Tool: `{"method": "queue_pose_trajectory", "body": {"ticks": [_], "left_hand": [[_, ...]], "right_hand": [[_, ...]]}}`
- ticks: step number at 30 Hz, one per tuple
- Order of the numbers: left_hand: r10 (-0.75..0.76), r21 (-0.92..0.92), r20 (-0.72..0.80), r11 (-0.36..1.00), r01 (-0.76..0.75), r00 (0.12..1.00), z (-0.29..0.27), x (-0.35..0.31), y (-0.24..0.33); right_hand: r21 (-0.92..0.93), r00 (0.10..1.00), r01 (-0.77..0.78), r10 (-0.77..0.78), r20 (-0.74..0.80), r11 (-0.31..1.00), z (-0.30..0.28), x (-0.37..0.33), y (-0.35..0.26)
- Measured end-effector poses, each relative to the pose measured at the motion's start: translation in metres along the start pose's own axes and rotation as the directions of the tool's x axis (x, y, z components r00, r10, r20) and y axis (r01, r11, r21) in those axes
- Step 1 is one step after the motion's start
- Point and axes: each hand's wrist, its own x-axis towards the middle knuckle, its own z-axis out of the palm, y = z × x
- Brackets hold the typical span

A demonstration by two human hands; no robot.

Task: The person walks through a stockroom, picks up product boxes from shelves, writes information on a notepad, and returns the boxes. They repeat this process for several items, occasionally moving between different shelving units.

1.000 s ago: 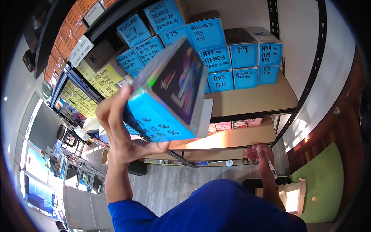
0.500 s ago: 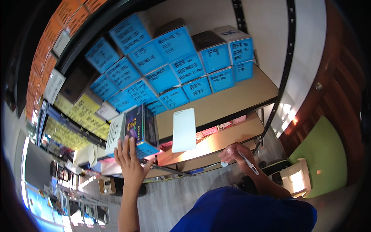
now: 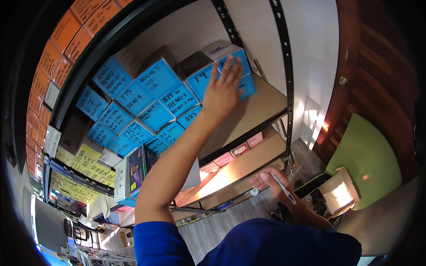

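Observation:
My left hand [image 3: 222, 93] reaches up to the right end of a stack of boxes with blue fronts [image 3: 137, 97]. Its fingers are spread over an upper blue-fronted box [image 3: 242, 56]; whether they touch it I cannot tell. Lower down, my right hand [image 3: 275, 184] holds a pen [image 3: 284, 189] slantwise. A small whitish round piece [image 3: 254, 192] shows by its fingertips; whether it is held I cannot tell. A dark box with a colourful print [image 3: 138, 166] stands at the shelf's front edge, left of my left forearm. That arm partly hides a white card [image 3: 193, 175].
Boxes with orange fronts [image 3: 66, 33] rise at the far left, yellow-fronted ones [image 3: 91, 166] below. Pink-fronted boxes [image 3: 224, 158] sit on the lower shelf. A black slotted post [image 3: 286, 66] bounds the right side. A green curved panel [image 3: 366, 164] stands near an opened carton [image 3: 330, 190].
My left hand has left the dark printed box and risen to the right, up to the blue-fronted boxes. The view has shifted. My right hand still holds the pen.

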Motion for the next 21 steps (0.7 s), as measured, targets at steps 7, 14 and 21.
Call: {"method": "queue_pose_trajectory", "body": {"ticks": [7,14,21], "left_hand": [[-0.099,-0.028,-0.260,0.995,0.095,0.960,0.026,0.057,-0.038],[-0.168,-0.265,-0.329,0.961,0.080,0.929,-0.056,0.074,-0.071],[-0.111,-0.398,-0.516,0.909,-0.124,0.849,-0.113,0.015,-0.042]], "right_hand": [[-0.028,0.960,-0.126,0.115,-0.257,0.992,-0.057,-0.035,0.014],[-0.073,0.969,-0.054,0.035,-0.246,0.996,-0.069,-0.010,0.002],[0.001,0.985,0.128,-0.127,-0.113,0.992,-0.058,0.029,-0.023]]}}
